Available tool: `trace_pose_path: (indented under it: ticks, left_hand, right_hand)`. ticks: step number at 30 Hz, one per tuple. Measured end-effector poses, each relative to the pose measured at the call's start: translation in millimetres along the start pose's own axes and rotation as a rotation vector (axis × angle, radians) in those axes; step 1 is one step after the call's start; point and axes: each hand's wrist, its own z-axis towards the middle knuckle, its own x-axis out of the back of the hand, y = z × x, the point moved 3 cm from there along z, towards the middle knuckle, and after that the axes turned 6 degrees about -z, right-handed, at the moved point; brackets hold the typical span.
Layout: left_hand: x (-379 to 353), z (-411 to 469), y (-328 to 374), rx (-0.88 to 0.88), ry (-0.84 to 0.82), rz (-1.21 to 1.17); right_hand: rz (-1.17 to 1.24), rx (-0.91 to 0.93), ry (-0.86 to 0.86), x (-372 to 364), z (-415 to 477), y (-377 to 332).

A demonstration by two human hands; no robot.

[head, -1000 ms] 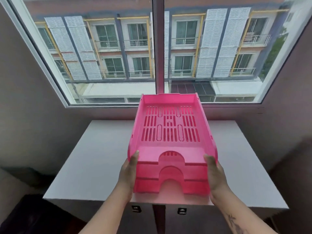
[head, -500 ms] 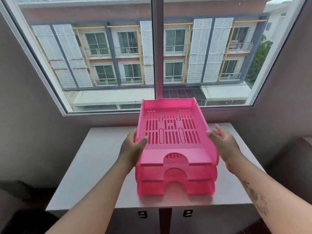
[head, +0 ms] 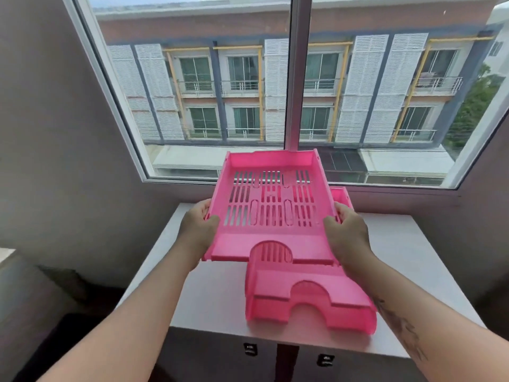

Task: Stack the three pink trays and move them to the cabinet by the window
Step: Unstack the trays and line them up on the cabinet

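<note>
Spanning scene: window (head: pixel 300 86) behind white cabinet (head: pixel 413 260). Two-tray stack (head: pixel 308 307) sat on cabinet. Top tray (head: pixel 272 213) hovered above stack, offset away from right side. Left hand (head: pixel 197 230), right hand (head: pixel 348 235) clamped its side walls (thumbs inside). Advice: keep level, square edges over stack before lowering.

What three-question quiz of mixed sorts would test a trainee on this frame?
1. True or false: the top pink tray rests fully nested on the lower pink trays.
2. Which hands hold it? A) left only B) right only C) both
3. Fill in: the lower trays sit on the white ____ under the window.

Key: 1 false: it is lifted and offset leftward. 2 C: left hand and right hand each have a grip on a side wall. 3 cabinet.
</note>
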Motion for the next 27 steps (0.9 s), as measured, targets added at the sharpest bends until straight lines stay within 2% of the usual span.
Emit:
trace_pose_path:
  ticks: [3,8,12,17,22,27]
  left_hand:
    - [40.0,0.3,-3.6,0.026,0.064,-0.033]
    - [100.1,1.6,-17.4,0.038,0.19,-0.072]
    - [129.5,-3.4,-38.4,0.099,0.2,-0.114]
    - [158.0,-9.6,-67.1,0.151,0.299,-0.103]
    - [177.4,-15.5,-101.7,0.234,0.292,-0.009]
    - [174.7,-19.2,-135.7,0.285,0.272,0.007]
  right_hand:
    - [0.025,0.033,-0.049,-37.3,-1.8,-17.9]
    - [0.089,-0.037,-0.016,-91.0,-17.1,-36.8]
    - [0.154,-0.038,-0.094,-124.2,-35.0,-41.2]
    - [0.164,-0.007,-0.164,-151.4,-46.3,-53.9]
    - [0.169,0.024,-0.245,-180.9,-62.5,-56.3]
    - [0.051,0.007,-0.254,-199.3,-73.1,-42.4]
